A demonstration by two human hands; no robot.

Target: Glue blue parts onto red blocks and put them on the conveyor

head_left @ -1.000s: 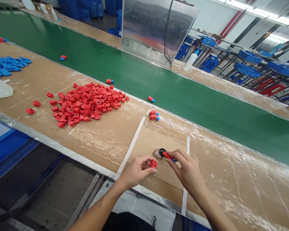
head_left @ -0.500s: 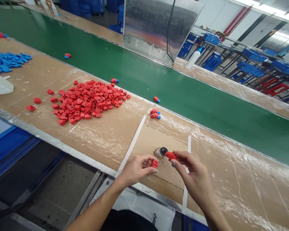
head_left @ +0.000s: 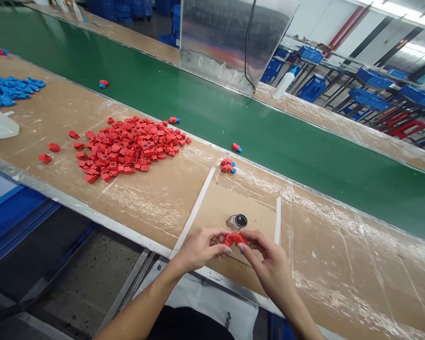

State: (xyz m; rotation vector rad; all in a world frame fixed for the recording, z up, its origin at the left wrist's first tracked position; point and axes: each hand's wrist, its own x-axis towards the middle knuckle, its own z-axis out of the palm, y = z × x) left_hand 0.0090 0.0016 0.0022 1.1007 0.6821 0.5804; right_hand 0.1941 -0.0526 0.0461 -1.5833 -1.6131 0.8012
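- The left hand (head_left: 201, 248) and right hand (head_left: 269, 257) pinch a red plastic part (head_left: 234, 239) between their fingers, above the cardboard-covered table (head_left: 322, 293).
- A small glass jar (head_left: 236, 222) sits just behind it.
- A heap of red parts (head_left: 127, 146) lies well left.

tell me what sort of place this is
Probably a factory assembly line for small plastic parts: a long green conveyor belt runs beside the bench, red plastic parts lie heaped on it, and blue crates sit on racks behind.
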